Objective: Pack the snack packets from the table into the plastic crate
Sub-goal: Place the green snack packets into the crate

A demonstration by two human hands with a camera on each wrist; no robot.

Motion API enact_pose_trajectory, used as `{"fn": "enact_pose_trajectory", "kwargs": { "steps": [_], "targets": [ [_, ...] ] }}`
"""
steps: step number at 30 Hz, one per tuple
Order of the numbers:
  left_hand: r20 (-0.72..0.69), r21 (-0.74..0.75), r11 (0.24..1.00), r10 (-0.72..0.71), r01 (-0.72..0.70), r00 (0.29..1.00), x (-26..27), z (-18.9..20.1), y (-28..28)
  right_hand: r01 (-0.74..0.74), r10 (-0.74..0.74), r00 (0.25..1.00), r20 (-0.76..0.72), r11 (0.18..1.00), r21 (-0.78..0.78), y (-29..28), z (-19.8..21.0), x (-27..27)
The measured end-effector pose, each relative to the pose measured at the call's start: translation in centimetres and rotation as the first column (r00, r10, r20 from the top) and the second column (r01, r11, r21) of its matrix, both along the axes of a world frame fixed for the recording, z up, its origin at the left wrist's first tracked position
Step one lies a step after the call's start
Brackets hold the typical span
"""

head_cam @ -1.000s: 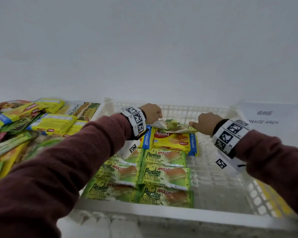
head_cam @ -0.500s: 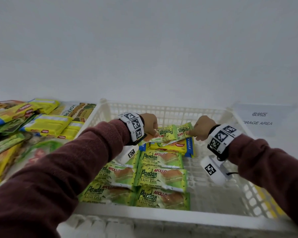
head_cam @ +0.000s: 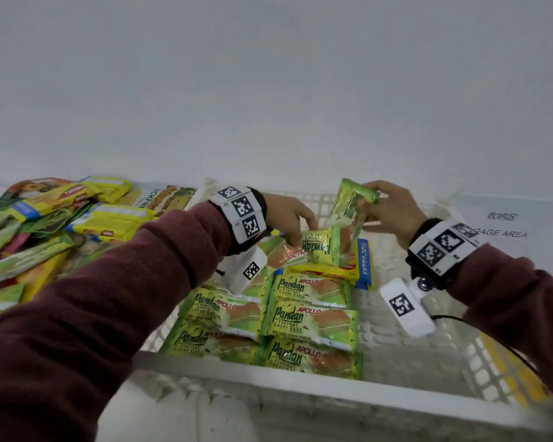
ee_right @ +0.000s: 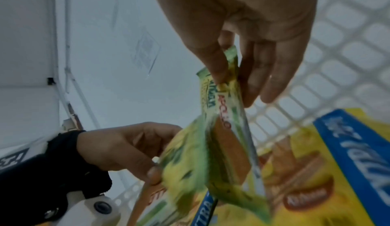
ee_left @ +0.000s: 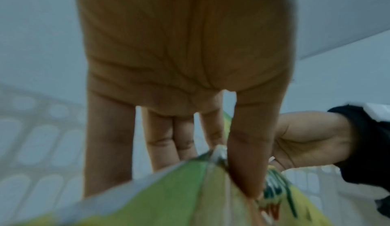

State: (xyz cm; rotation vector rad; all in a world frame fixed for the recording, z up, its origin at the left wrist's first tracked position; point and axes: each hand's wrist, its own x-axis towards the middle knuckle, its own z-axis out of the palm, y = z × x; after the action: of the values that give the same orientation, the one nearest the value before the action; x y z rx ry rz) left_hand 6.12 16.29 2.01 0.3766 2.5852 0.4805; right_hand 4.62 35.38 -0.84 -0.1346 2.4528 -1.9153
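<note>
You are partway through, and by the look of it nearer the start than the end. Your right hand (head_cam: pixel 393 208) pinches the top edge of one green Pandan packet (head_cam: pixel 351 205) between thumb and fingertips, holding it upright above the far end of the plastic crate (head_cam: pixel 268 390), at about 12 o'clock from the crate's middle. Your left hand (head_cam: pixel 284 215) pinches the near corner of a second Pandan packet (head_cam: pixel 320 247), which lies tilted on top of the yellow wafer packet (head_cam: pixel 326 269); the wrist view shows the thumb pressed onto its seam with the fingers behind. The two green packets touch or overlap where they meet, so I cannot tell whether you are parting them or setting them down together.

Done so far: a neat block of Pandan packets (head_cam: pixel 307 320) lies flat in two columns along the crate's left half, running from 6 o'clock up towards the middle, with the yellow wafer packet beyond them at 12 o'clock. The crate's right half, from 2 to 5 o'clock, shows only bare lattice floor.

Left to do: the pile of snack packets (head_cam: pixel 45 231) on the table at 9 to 10 o'clock, outside the crate wall. It is large and mixed, so most of the packing appears to be ahead of you.
</note>
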Motion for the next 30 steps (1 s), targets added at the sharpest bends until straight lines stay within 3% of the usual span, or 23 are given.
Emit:
{"fn": "enact_pose_trajectory", "kwargs": {
  "steps": [2,4,7,11,15,19,21,26,30],
  "targets": [
    [-0.018,0.049,0.998,0.051,-0.050,0.999,0.7,0.7,-0.5,-0.013,0.005,0.994,-0.108,0.997,-0.071,0.0,1.2,0.0],
    [-0.042,0.102,0.990,0.103,-0.098,0.994,1.3,1.4,-1.1,-0.079,0.070,0.983,-0.169,0.996,-0.042,0.2,2.5,0.1],
    [-0.069,0.289,0.935,0.233,-0.205,0.970,2.0,2.5,-2.5,-0.260,0.297,0.943,-0.148,0.939,0.226,0.2,4.4,0.6],
    [-0.080,0.551,0.785,0.388,-0.283,0.918,3.0,3.5,-4.4,-0.480,0.528,0.848,0.055,0.719,0.502,-1.1,5.2,2.4],
    [-0.024,0.648,0.688,0.448,-0.327,0.894,3.7,3.7,-5.6,-0.736,0.732,0.612,0.299,0.390,0.553,-3.9,3.4,5.0],
    [0.069,0.684,0.619,0.472,-0.386,0.879,4.1,3.3,-5.8,-0.779,0.784,0.474,0.401,0.161,0.606,-6.7,0.0,6.6],
    [0.069,0.657,0.648,0.458,-0.386,0.886,4.4,3.1,-5.8,-0.753,0.795,0.435,0.424,0.063,0.655,-7.7,-1.4,7.3],
    [-0.058,0.416,0.865,0.332,-0.280,0.941,5.1,2.5,-6.2,-0.603,0.823,0.400,0.403,-0.095,0.792,-8.8,-2.6,8.7],
    [-0.066,0.376,0.885,0.322,-0.275,0.945,5.5,2.5,-6.7,-0.551,0.812,0.359,0.461,-0.214,0.807,-8.7,-2.6,9.3]
  ]
}}
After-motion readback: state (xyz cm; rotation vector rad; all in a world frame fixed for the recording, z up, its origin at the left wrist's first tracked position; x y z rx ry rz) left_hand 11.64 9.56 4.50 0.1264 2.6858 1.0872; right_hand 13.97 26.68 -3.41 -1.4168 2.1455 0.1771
